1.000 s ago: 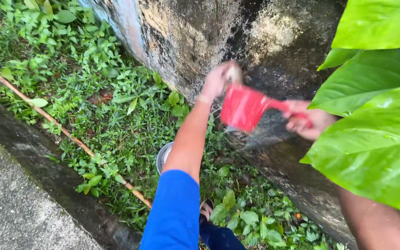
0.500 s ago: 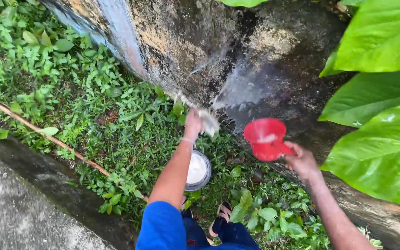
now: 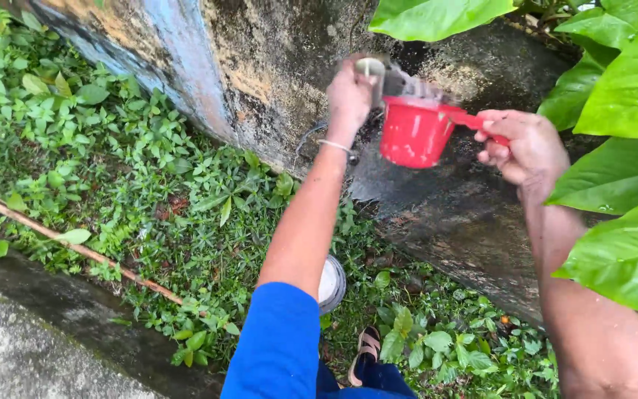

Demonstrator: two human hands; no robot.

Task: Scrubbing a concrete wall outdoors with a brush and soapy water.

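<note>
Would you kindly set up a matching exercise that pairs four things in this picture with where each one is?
Things:
1. red scoop
2. small pale cup
3. round pale container
4. thin brown stick

Places:
A. on the ground among the plants, below the left arm
B. held by its handle in the right hand
C. lying across the green plants on the left
D. in the left hand, up against the wall

Pairs: 1-B, 2-D, 3-A, 4-C

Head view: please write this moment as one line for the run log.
left hand: holds small pale cup against wall | right hand: holds red scoop by handle, beside cup | below: round container in weeds
</note>
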